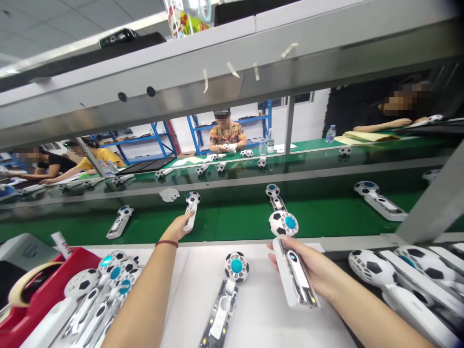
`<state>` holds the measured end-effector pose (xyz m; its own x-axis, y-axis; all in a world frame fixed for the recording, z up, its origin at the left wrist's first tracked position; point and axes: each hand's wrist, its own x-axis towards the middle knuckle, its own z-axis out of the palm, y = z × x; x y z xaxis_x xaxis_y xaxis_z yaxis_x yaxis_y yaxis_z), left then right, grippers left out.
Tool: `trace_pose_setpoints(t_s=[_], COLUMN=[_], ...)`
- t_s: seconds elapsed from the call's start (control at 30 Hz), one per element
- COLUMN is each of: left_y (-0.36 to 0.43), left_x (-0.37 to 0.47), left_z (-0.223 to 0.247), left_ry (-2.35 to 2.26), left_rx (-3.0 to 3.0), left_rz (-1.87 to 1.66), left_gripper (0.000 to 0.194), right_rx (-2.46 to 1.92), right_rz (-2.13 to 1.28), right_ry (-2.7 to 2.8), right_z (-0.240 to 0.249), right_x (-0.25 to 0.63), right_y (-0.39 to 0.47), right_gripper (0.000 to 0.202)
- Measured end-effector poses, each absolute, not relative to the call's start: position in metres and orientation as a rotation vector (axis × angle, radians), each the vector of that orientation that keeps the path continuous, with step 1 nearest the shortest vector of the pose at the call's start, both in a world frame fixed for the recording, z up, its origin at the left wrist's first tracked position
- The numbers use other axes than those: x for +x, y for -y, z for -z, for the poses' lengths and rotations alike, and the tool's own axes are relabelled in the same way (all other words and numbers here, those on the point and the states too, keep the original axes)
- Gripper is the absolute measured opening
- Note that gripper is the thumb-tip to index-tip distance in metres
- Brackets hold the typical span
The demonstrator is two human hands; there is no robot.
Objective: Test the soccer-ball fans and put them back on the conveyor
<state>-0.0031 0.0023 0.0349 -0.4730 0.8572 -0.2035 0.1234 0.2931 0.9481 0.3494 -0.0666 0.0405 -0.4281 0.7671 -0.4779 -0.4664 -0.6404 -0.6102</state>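
Note:
My right hand (300, 256) is closed around the white handle of a soccer-ball handheld fan (290, 224), lifted over the white worktop. Its ball head has a blue disc, and the handle's open side shows inner parts. My left hand (181, 226) reaches to the green belt, its fingers on the handle of another soccer-ball fan (193, 198). Between my forearms, a fan with an open handle (237, 266) lies on the worktop, its circuit board exposed. Behind my right hand, one more fan (272, 190) lies on the belt.
Several fans are piled at left beside a red tape dispenser (72, 270), and more (373, 266) at right. A metal post (431, 193) stands at right; a shelf beam (217, 53) crosses above. A white glove (169, 194) lies beyond the belt. Co-workers sit opposite.

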Motion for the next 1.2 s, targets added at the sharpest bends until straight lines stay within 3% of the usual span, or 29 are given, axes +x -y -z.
trace_pose_setpoints(t_s=[0.23,0.5,0.63,1.0,1.1,1.2], left_y=[0.036,0.075,0.071,0.068,0.061,0.057], left_x=[0.042,0.077,0.084,0.097,0.094,0.090], left_z=[-0.051,-0.089,-0.078,-0.030,-0.016,-0.005], left_ry=[-1.242,-0.966,-1.013,-1.096,-1.109,-1.093], left_rx=[0.757,0.681,0.637,0.958,0.955,0.928], left_rz=[-1.584,-1.540,-1.458,-1.595,-1.681,-1.625], left_gripper=[0.036,0.028,0.050,0.059,0.062,0.071], right_rx=[-0.954,-0.961,-0.989,-0.781,-0.833,-0.960], right_rz=[-1.910,-1.774,-1.666,-1.307,-1.300,-1.450], right_ry=[0.667,0.788,0.881,1.167,1.225,1.430], right_z=[-0.044,-0.057,-0.048,0.006,0.015,0.019], right_x=[0.351,0.330,0.318,0.342,0.341,0.335], right_y=[0.060,0.064,0.059,0.033,0.027,0.025], right_gripper=[0.047,0.043,0.049,0.052,0.062,0.059])
